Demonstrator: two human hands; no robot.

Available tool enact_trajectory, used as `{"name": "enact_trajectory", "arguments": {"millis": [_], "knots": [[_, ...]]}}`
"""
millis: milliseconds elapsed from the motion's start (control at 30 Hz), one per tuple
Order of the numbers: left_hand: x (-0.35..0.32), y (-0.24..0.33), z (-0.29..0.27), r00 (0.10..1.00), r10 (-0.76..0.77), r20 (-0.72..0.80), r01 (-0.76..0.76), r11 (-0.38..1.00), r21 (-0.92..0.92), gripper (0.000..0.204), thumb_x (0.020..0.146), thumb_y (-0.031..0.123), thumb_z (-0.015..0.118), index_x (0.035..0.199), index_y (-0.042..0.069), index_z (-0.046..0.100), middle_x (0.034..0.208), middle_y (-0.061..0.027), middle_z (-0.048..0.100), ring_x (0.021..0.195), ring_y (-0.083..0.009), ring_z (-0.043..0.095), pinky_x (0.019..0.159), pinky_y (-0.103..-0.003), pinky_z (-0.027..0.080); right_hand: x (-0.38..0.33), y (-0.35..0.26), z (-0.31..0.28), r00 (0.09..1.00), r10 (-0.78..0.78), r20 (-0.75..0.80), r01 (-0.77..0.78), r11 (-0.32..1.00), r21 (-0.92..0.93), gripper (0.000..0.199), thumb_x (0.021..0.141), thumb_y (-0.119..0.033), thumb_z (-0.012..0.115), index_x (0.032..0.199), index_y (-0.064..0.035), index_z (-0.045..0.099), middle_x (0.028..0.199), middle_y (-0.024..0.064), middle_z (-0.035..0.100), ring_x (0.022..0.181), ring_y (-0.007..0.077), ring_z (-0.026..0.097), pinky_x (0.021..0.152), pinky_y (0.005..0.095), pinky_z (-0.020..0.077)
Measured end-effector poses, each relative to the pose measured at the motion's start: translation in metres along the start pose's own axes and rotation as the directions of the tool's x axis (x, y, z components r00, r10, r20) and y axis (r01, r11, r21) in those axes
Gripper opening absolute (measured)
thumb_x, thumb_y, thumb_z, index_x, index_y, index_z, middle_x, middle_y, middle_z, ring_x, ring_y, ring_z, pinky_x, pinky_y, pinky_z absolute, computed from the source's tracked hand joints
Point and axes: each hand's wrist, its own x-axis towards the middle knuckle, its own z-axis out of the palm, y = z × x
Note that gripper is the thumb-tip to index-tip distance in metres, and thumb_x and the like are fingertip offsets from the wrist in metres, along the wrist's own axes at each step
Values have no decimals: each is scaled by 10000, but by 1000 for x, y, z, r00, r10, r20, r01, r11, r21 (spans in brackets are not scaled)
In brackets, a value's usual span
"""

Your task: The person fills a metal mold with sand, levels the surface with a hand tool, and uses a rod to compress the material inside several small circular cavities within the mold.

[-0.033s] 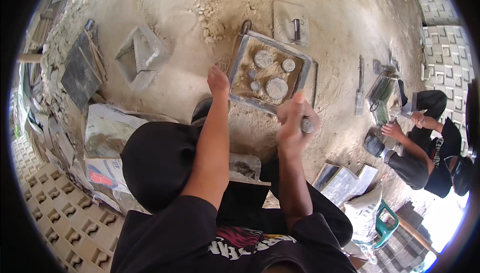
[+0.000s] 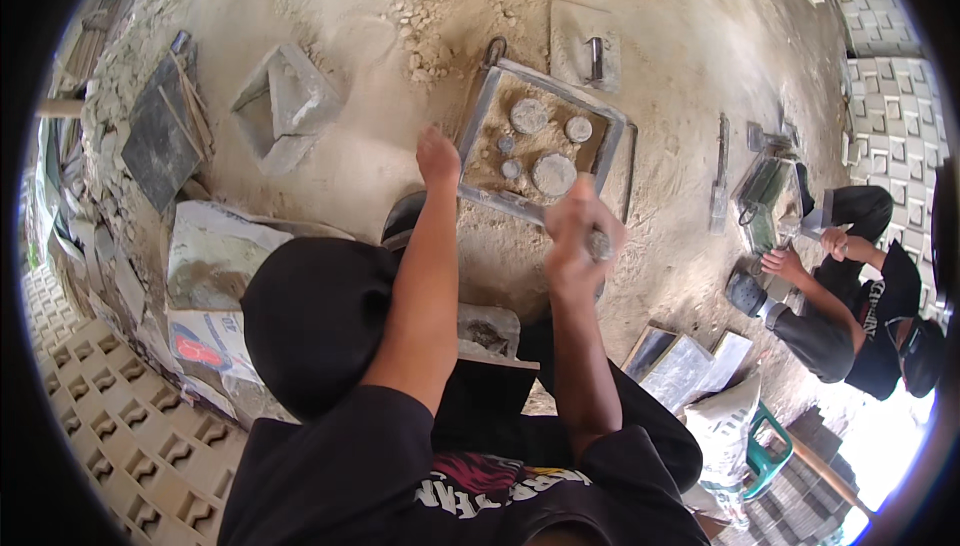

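Note:
A square metal mould frame [image 2: 482,111] lies on the sandy ground in front of me. Packed sand fills it, and several grey round discs, such as a large disc [image 2: 553,175], sit in the sand. My right hand [image 2: 578,228] is closed round a tool handle at the frame's near right edge. The rounded grey end of the handle [image 2: 600,244] sticks out of the fist; the rest of the tool is mostly hidden. My left hand [image 2: 438,158] hovers by the frame's left side, its fingers blurred.
Beyond the frame lies a flat float [image 2: 585,41] with an upright handle. An angular grey block mould [image 2: 285,111] and a dark board [image 2: 160,131] lie to the left. A co-worker [image 2: 860,286] handles another mould at right. A green stool [image 2: 768,454] stands at lower right.
My right hand has shifted slightly left and toward the frame with the tool handle. My left hand stays almost in place.

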Motion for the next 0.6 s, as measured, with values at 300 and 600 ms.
{"name": "enact_trajectory", "arguments": {"millis": [300, 600], "knots": [[-13, 27, 0, 993, -83, -84, 103, 957, 271, 633, 992, 429, 224, 1109, -41, 631, 1131, -293, 618, 1107, -477, 550, 976, -533, 407, 5, -5, 25, 991, 68, 112, -72, 997, 27, 480, 997, -171, 527, 566, 0, 401, 544, -49, 378, 543, 46, 290, 466, 256, 226], [-10, 29, -5, 986, -147, -77, 161, 957, 242, 660, 1001, 425, 214, 1023, -57, 664, 1047, -305, 639, 1028, -490, 583, 956, -563, 413, 6, -23, 54, 984, 97, 152, -116, 986, 123, 433, 1002, -194, 534, 624, -17, 420, 590, -62, 366, 592, 34, 299, 490, 256, 237]]}}
